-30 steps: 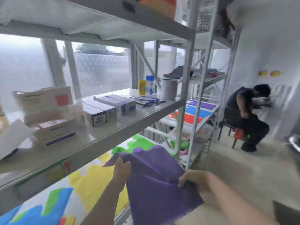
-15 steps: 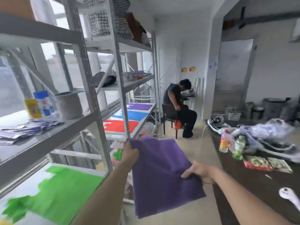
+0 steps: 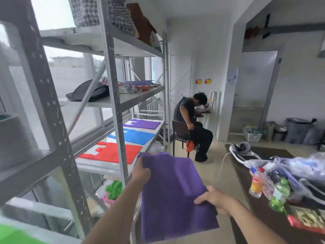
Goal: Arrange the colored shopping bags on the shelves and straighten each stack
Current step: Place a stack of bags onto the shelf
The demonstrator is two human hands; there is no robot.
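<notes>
Fingers [image 3: 202, 201] of both hands pinch purple bag [image 3: 172, 191] beside shelf [image 3: 151, 138].

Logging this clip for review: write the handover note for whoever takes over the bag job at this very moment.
Left hand grips the top corner of a purple fabric shopping bag; right hand pinches its right edge.
Red, blue and purple bag stacks lie flat on the grey metal shelf.
Left: lay the held bag on the far purple stack, straighten.

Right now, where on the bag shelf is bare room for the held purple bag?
White strips show between the red stack, blue stack and purple stack, each narrower than a bag. The table at right is crowded.
</notes>
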